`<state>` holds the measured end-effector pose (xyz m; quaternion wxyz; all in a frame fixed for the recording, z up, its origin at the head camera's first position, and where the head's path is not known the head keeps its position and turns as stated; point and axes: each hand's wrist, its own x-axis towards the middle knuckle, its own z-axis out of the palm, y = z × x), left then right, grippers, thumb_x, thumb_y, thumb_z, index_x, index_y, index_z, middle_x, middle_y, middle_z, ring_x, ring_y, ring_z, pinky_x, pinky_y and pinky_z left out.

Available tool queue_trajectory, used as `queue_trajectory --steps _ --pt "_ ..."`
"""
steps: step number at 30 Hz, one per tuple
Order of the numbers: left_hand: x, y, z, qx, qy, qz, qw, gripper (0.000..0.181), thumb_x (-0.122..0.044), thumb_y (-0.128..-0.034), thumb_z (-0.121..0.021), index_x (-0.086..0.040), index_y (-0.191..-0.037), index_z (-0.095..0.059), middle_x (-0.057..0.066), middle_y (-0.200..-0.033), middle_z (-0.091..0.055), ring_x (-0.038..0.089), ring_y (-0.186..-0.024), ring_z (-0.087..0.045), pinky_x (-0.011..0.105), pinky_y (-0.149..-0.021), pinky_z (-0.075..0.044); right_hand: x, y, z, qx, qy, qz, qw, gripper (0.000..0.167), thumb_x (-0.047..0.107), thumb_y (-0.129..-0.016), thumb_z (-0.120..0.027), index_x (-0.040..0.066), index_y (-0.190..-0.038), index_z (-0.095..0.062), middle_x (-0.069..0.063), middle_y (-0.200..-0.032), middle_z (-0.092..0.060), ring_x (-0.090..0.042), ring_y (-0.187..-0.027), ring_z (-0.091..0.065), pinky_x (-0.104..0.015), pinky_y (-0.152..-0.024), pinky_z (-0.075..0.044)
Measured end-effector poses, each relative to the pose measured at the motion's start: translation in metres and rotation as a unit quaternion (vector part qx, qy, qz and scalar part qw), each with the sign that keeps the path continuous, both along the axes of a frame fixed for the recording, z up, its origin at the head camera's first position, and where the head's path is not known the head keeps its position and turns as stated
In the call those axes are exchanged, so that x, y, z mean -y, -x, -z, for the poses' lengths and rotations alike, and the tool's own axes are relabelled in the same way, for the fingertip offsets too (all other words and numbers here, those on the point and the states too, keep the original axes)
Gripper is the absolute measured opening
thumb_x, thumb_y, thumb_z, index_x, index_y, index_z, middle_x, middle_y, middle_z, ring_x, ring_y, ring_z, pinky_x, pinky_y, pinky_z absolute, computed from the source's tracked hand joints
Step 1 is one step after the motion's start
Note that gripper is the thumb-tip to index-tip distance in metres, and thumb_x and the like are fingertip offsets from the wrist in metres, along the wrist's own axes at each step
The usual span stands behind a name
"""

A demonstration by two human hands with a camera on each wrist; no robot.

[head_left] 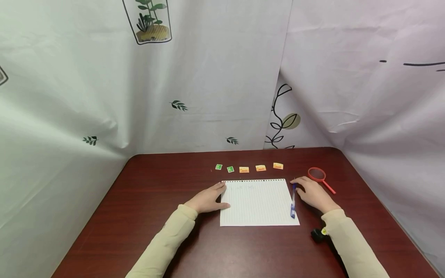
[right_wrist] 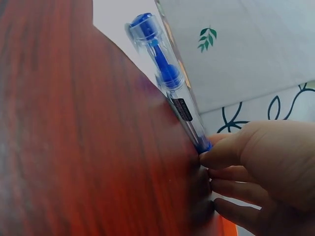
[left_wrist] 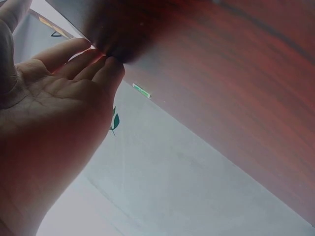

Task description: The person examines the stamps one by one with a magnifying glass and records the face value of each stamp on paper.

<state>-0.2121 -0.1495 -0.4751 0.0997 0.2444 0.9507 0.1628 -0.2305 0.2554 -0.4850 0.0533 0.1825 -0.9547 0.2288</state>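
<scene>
A sheet of lined paper (head_left: 259,206) with punched holes along its top edge lies on the table, bearing faint writing near the top. My left hand (head_left: 210,199) rests at the sheet's left edge, fingers extended and thumb over the paper; its palm (left_wrist: 59,98) shows in the left wrist view. At the opposite edge, my right hand (head_left: 314,193) pinches one end of a clear pen (right_wrist: 182,105) with blue parts. The pen's capped end points toward the near side, over the paper's right margin.
Beyond the paper, two green stamp-like pieces (head_left: 230,169) and several orange ones (head_left: 260,168) form a row. A red magnifying glass (head_left: 326,181) lies right of my right hand. A small black object (head_left: 317,235) sits by the right sleeve. Printed cloth (head_left: 222,77) hangs behind the table (head_left: 139,216).
</scene>
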Motion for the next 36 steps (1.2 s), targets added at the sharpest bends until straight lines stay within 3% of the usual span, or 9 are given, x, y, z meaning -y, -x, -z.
queue_trajectory --steps 23,31,36 --pt "0.003 -0.001 -0.002 0.002 -0.014 0.008 0.9999 0.08 -0.048 -0.0957 -0.066 -0.001 -0.154 -0.038 0.012 -0.165 -0.025 0.027 -0.148 -0.033 0.043 -0.112 -0.039 -0.011 0.001 -0.01 -0.007 0.001 -0.007 1.0 0.039 0.005 -0.093 -0.067 0.003 -0.132 -0.064 -0.025 -0.126 -0.063 -0.045 -0.118 -0.058 -0.063 -0.096 -0.047" --pt "-0.002 0.004 -0.004 -0.032 -0.013 0.012 0.9993 0.075 -0.046 -0.0968 -0.065 -0.003 -0.153 -0.041 0.012 -0.161 -0.033 0.026 -0.148 -0.033 0.043 -0.113 -0.038 -0.038 0.0 -0.025 -0.054 0.038 0.068 0.9955 0.03 0.006 -0.095 -0.064 -0.006 -0.122 -0.067 -0.032 -0.119 -0.063 -0.051 -0.108 -0.06 -0.065 -0.089 -0.047" --pt "-0.008 0.013 -0.007 -0.047 -0.022 0.026 0.9983 0.071 -0.044 -0.098 -0.064 -0.001 -0.151 -0.044 0.013 -0.16 -0.037 0.024 -0.148 -0.032 0.042 -0.114 -0.037 -0.057 -0.004 -0.026 -0.056 0.048 0.112 0.9909 0.03 0.007 -0.093 -0.065 -0.012 -0.116 -0.066 -0.035 -0.11 -0.064 -0.053 -0.1 -0.06 -0.065 -0.083 -0.048"
